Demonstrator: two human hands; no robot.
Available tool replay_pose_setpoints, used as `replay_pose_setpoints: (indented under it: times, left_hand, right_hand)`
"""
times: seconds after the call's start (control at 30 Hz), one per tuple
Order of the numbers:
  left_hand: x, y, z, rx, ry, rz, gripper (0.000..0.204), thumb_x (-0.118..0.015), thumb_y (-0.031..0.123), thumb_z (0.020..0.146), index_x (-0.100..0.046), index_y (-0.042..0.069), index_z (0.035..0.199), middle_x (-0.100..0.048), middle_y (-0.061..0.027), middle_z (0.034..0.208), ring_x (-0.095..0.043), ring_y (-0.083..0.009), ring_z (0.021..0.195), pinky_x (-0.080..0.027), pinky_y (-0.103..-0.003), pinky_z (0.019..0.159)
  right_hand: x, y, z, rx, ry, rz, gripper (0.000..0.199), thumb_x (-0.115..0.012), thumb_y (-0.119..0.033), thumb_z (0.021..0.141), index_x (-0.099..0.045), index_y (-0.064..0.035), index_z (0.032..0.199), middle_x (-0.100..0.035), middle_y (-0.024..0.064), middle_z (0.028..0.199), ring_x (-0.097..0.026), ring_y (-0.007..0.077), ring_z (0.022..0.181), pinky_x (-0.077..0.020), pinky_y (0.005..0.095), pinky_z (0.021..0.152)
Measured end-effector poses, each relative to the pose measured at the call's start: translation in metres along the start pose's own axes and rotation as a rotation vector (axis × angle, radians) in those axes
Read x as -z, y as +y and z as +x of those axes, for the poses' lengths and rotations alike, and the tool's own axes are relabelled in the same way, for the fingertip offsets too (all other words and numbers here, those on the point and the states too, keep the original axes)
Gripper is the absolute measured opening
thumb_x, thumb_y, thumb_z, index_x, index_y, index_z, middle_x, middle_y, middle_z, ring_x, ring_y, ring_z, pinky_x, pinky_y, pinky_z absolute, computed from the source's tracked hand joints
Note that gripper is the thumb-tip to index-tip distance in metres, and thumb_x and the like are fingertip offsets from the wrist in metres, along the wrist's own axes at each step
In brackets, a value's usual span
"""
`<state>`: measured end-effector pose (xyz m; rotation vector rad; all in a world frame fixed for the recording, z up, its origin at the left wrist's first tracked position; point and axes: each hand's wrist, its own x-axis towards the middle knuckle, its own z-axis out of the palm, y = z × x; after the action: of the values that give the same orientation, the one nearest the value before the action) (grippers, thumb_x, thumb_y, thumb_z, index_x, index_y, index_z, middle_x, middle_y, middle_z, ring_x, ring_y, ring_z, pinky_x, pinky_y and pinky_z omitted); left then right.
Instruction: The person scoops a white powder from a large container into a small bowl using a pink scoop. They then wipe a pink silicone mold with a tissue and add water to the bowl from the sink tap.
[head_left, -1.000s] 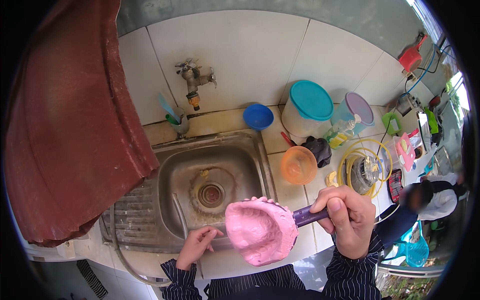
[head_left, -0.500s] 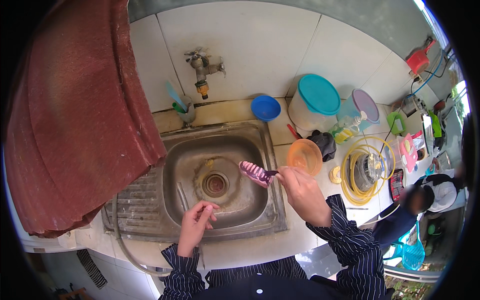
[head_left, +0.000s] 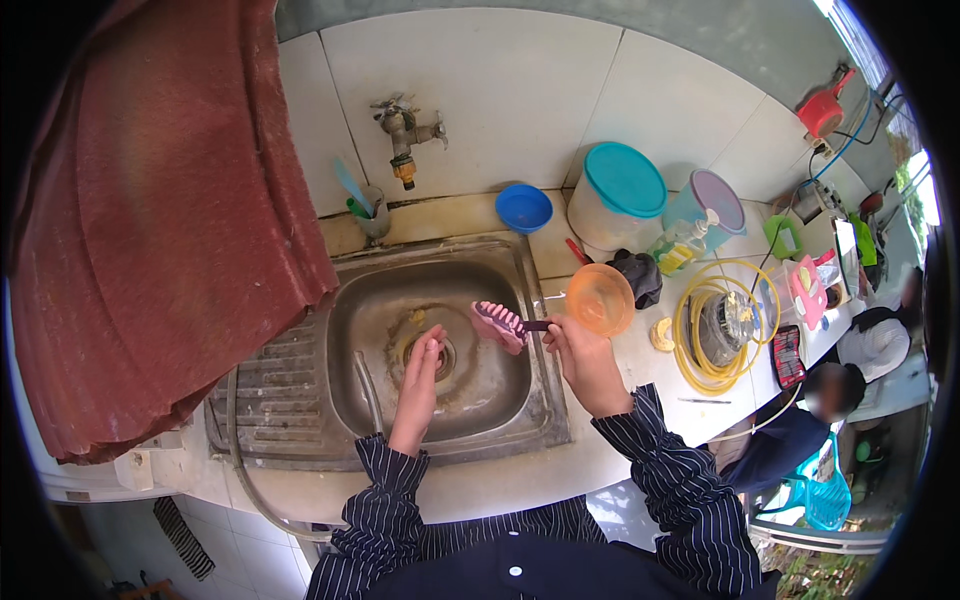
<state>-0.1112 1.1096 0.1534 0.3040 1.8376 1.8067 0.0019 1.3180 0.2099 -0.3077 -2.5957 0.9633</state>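
Note:
My right hand (head_left: 588,362) is closed around the dark handle of a pink-and-purple brush (head_left: 500,326). The brush's ridged pink head points left, above the right side of the steel sink (head_left: 352,420). Over the sink's middle, my left hand (head_left: 421,375) holds nothing, its fingers stretched out together and partly covering the drain (head_left: 441,358). Beside that hand, the end of a grey hose (head_left: 367,385) rests in the basin. Past the brush, an orange bowl (head_left: 590,305) stands on the counter, close to my right hand.
A tap (head_left: 403,145) juts from the tiled wall above the sink. A blue bowl (head_left: 524,208), lidded tubs and a coiled yellow hose (head_left: 690,352) are on the counter. A reddish-brown cloth (head_left: 170,240) hangs at the left. People sit at the far right.
My left hand has moved up and slightly right, deeper over the basin, and its fingers have straightened. The brush has shifted slightly left, its head tipping a little downward.

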Motion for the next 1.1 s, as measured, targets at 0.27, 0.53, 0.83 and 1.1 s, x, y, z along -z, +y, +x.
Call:
replay_pose_setpoints:
  times: [0.27, 0.53, 0.83, 1.1]
  left_hand:
    - [-0.018, 0.004, 0.017, 0.034, -0.238, -0.350, 0.073, -0.020, 0.059, 0.099, -0.039, 0.000, 0.138, -0.047, -0.0117, 0.137, -0.042, -0.0214, 0.128, -0.029, -0.036, 0.109]
    - [-0.025, -0.004, 0.026, 0.042, -0.320, -0.688, 0.075, -0.021, 0.063, 0.097, -0.037, 0.005, 0.142, -0.039, -0.0104, 0.144, -0.033, -0.0228, 0.135, -0.021, -0.040, 0.113]
    - [-0.055, -0.021, 0.022, 0.093, -0.172, -1.321, 0.082, -0.022, 0.077, 0.087, -0.029, 0.022, 0.147, -0.025, -0.0057, 0.153, -0.023, -0.0238, 0.140, -0.025, -0.048, 0.111]
    - [-0.068, -0.026, 0.021, 0.112, -0.141, -1.175, 0.085, -0.015, 0.079, 0.085, -0.031, 0.023, 0.147, -0.028, -0.0046, 0.152, -0.022, -0.0230, 0.141, -0.016, -0.050, 0.113]
  right_hand:
    - [-0.052, 0.000, -0.045, -0.375, -0.222, 0.791, 0.024, -0.037, -0.011, 0.103, -0.042, 0.0040, 0.121, -0.062, 0.0139, 0.097, -0.063, 0.0162, 0.083, -0.0523, 0.0272, 0.075]
    - [-0.057, -0.032, -0.050, -0.225, 0.021, 0.219, 0.024, -0.043, -0.013, 0.097, -0.043, -0.0021, 0.119, -0.062, 0.0250, 0.094, -0.063, 0.0383, 0.083, -0.0486, 0.0439, 0.067]
    - [-0.079, -0.023, -0.075, -0.113, 0.244, 0.024, 0.029, -0.048, -0.008, 0.092, -0.050, -0.0040, 0.121, -0.062, 0.0210, 0.095, -0.062, 0.0409, 0.081, -0.0486, 0.0475, 0.065]
    - [-0.073, -0.012, -0.079, -0.009, 0.163, -0.069, 0.038, -0.048, -0.002, 0.086, -0.049, -0.0055, 0.124, -0.058, 0.0150, 0.093, -0.061, 0.0362, 0.076, -0.0493, 0.0441, 0.063]
